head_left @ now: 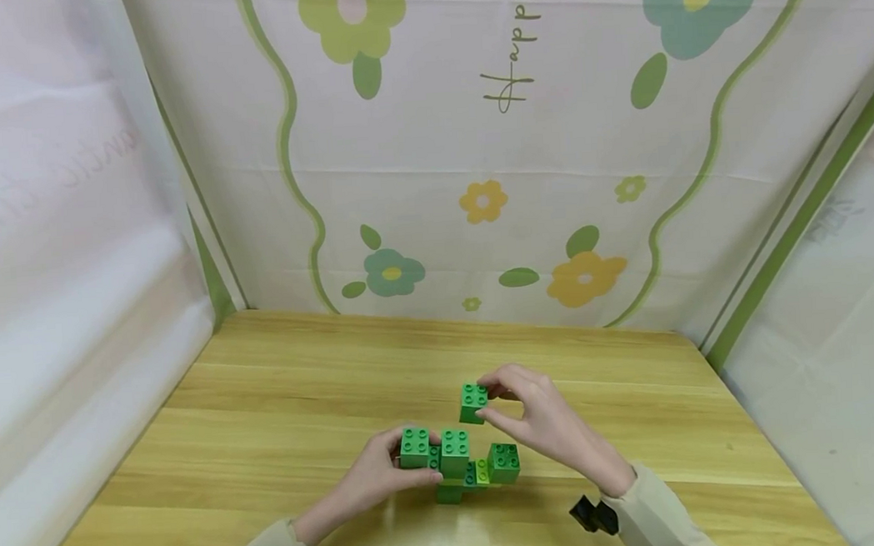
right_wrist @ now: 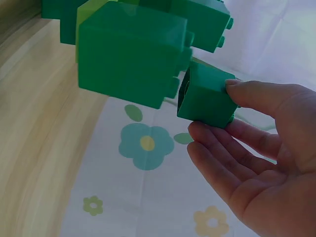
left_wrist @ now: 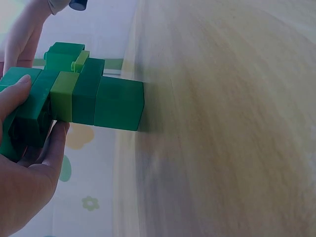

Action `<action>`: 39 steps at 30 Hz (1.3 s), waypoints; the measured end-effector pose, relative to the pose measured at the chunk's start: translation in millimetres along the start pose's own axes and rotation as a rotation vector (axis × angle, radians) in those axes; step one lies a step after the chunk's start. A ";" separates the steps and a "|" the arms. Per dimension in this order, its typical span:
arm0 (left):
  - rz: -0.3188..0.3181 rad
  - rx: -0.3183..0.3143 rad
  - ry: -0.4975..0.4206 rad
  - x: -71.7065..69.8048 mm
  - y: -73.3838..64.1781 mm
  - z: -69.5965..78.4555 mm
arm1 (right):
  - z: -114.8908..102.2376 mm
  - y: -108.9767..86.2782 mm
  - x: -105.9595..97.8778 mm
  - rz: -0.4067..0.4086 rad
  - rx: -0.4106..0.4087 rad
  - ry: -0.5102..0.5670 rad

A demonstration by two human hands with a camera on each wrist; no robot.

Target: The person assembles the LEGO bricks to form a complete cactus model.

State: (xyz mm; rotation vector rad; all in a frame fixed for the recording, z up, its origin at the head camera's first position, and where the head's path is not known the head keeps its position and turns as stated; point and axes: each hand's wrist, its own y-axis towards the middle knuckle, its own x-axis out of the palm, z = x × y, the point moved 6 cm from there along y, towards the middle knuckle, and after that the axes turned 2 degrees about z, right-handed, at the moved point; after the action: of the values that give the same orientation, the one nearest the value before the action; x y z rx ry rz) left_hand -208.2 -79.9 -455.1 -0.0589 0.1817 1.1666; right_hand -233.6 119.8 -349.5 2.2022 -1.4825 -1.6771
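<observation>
A built-up stack of green toy building blocks (head_left: 455, 454), with lime layers in it, stands on the table. My left hand (head_left: 385, 475) grips its left side, the thumb on the near face and the fingers behind, as the left wrist view (left_wrist: 29, 163) shows. Two studded blocks top the stack at left and middle, and another block (head_left: 504, 463) rises at its right end. Between thumb and fingers, my right hand (head_left: 536, 413) pinches a single green block (right_wrist: 210, 94), studs up. That block is apart from the stack in the head view, just beyond it.
The wooden table (head_left: 301, 381) spreads around the blocks. A white cloth wall (head_left: 414, 141) with printed flowers closes off the far side, and more white cloth hangs at left (head_left: 67, 245) and right (head_left: 843, 281).
</observation>
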 end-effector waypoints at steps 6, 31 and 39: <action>0.000 -0.002 -0.005 0.1 0.0 -0.6 | -9.8 0.4 -4.7 0.018 -0.021 -0.002; 0.004 0.014 0.016 0.1 0.4 0.1 | -38.7 -2.1 -2.2 -0.016 -0.122 0.076; 0.002 0.014 0.012 0.2 1.0 -0.1 | -40.9 -2.3 -1.2 -0.019 -0.136 0.081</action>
State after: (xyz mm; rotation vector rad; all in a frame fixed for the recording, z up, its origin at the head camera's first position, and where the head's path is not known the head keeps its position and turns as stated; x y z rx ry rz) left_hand -209.1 -79.3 -455.2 -0.0533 0.2012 1.1671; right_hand -201.3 101.3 -332.2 2.1913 -1.2926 -1.6201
